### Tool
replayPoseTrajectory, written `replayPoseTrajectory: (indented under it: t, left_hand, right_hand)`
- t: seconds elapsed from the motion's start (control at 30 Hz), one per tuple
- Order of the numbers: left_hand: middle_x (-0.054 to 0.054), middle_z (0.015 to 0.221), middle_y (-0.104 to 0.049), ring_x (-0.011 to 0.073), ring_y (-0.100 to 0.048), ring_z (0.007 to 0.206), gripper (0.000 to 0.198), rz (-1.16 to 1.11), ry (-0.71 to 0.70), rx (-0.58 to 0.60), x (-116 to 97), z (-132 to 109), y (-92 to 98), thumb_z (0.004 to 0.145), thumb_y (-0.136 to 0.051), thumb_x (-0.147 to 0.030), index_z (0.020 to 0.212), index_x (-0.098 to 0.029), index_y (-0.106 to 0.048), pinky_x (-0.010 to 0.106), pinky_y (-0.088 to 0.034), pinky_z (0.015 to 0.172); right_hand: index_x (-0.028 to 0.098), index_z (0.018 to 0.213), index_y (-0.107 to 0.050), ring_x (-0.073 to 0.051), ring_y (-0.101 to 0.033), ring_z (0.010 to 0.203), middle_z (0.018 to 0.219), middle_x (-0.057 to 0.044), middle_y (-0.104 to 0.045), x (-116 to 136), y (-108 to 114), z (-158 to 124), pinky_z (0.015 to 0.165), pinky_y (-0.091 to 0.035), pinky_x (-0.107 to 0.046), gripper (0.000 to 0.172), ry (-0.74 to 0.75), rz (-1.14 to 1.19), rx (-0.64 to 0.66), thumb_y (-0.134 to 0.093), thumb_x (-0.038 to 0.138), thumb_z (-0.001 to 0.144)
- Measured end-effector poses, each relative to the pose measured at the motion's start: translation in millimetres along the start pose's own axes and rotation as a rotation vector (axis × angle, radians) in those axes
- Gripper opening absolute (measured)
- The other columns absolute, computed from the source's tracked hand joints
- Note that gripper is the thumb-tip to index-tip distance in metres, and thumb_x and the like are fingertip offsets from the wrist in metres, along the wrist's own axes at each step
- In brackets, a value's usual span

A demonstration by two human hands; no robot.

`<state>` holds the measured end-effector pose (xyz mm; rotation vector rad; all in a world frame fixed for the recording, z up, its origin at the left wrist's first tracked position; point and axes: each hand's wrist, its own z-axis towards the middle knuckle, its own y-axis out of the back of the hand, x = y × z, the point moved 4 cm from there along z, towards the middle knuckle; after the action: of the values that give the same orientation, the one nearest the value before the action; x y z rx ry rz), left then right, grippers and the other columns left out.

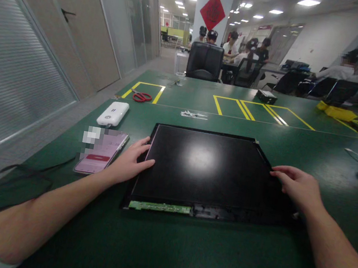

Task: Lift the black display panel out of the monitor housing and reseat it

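Green table [179, 253]: black display panel [207, 170] lies flat at centre, with a bare circuit strip [160, 207] along its 6 o'clock edge. Left hand [129, 162], fingers loosely spread, rests on the 9 o'clock edge; right hand [296, 188], fingers together and flat, on the 3 o'clock edge. Best handled evenly by these edges, clear of the strip and of the phone [101, 157] at 9 o'clock.

Display panel [207, 170]: black face, smooth, glossy, ceiling light mirrored as soft blotch.
Circuit board strip [160, 207] along near edge: green, bare, dull sheen.
Table top [179, 253]: dark green mat, matt, lightly scuffed.
Yellow tape lines [231, 107]: flat, slight shine.
Phone [101, 157]: glass screen, glossy.
Power bank [112, 114]: white plastic, smooth, satin.
Scissors [141, 96]: red plastic handles; blades too small to judge.
Office chair [205, 60]: black leather-look upholstery, low sheen.
Strap [16, 184]: black, matt, cloth-like.
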<state>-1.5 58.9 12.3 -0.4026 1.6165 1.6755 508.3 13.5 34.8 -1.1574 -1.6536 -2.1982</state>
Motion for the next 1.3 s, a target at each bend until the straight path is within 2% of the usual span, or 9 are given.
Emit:
replayPoseTrajectory:
  t: [0.1,0.23,0.33,0.47,0.8,1.1,1.3]
  left_hand:
    - [0.022,0.169,-0.041,0.0411,-0.039,0.155,0.069,0.145,-0.027,0.034,1.2,1.1,-1.7,0.086,-0.063,-0.057,0.137,-0.011,-0.067,0.058,-0.028,0.128]
    - [0.021,0.168,-0.043,0.0408,-0.043,0.153,0.068,0.2,-0.03,0.024,2.4,1.8,-1.5,0.088,-0.06,-0.058,0.137,-0.012,-0.067,0.058,-0.033,0.126]
    - [0.02,0.167,-0.044,0.04,-0.044,0.152,0.066,0.208,-0.024,0.021,3.1,2.0,-0.8,0.088,-0.061,-0.057,0.136,-0.012,-0.067,0.056,-0.035,0.125]
    - [0.022,0.167,-0.044,0.0395,-0.043,0.153,0.068,0.199,-0.022,0.03,3.9,2.2,-0.4,0.088,-0.062,-0.057,0.136,-0.01,-0.067,0.056,-0.035,0.126]
    - [0.022,0.168,-0.043,0.0375,-0.043,0.154,0.068,0.186,-0.022,0.024,4.6,2.8,-1.3,0.087,-0.06,-0.058,0.134,-0.009,-0.067,0.055,-0.033,0.127]
    - [0.021,0.167,-0.045,0.038,-0.045,0.152,0.064,0.219,-0.024,0.015,2.2,1.7,-1.0,0.089,-0.06,-0.055,0.135,-0.011,-0.067,0.055,-0.035,0.126]
    - [0.02,0.167,-0.044,0.0386,-0.043,0.154,0.064,0.215,-0.029,0.018,3.7,1.3,-1.4,0.089,-0.06,-0.054,0.137,-0.012,-0.067,0.057,-0.034,0.126]
  right_hand:
    - [0.021,0.092,-0.079,-0.015,-0.056,0.047,0.076,-0.003,-0.077,5.4,1.6,-3.9,0.064,-0.047,-0.036,0.033,-0.017,0.017,0.003,-0.066,0.044,0.072]
    - [0.019,0.092,-0.079,-0.015,-0.053,0.047,0.066,-0.002,-0.072,11.6,3.5,-9.9,0.061,-0.045,-0.034,0.032,-0.054,0.06,0.003,-0.068,0.041,0.071]
    - [0.018,0.094,-0.078,-0.014,-0.049,0.047,0.065,-0.003,-0.07,9.5,2.3,-9.9,0.057,-0.043,-0.033,0.034,-0.052,0.145,0.006,-0.07,0.041,0.071]
    - [0.018,0.094,-0.078,-0.011,-0.046,0.046,0.08,-0.007,-0.077,-0.8,-0.8,-4.1,0.053,-0.04,-0.031,0.033,-0.05,0.231,0.004,-0.07,0.039,0.069]
    - [0.017,0.096,-0.078,-0.01,-0.047,0.044,0.091,-0.01,-0.082,-4.3,-0.7,-1.3,0.051,-0.042,-0.03,0.037,-0.022,0.227,0.0,-0.069,0.042,0.07]
    - [0.015,0.095,-0.076,-0.01,-0.043,0.042,0.089,-0.014,-0.081,-8.7,-2.6,1.6,0.046,-0.038,-0.03,0.045,-0.001,0.262,-0.006,-0.069,0.05,0.067]
    - [0.018,0.093,-0.077,-0.01,-0.045,0.042,0.088,-0.012,-0.082,-10.4,-3.5,3.2,0.048,-0.039,-0.03,0.044,-0.003,0.254,-0.008,-0.069,0.052,0.065]
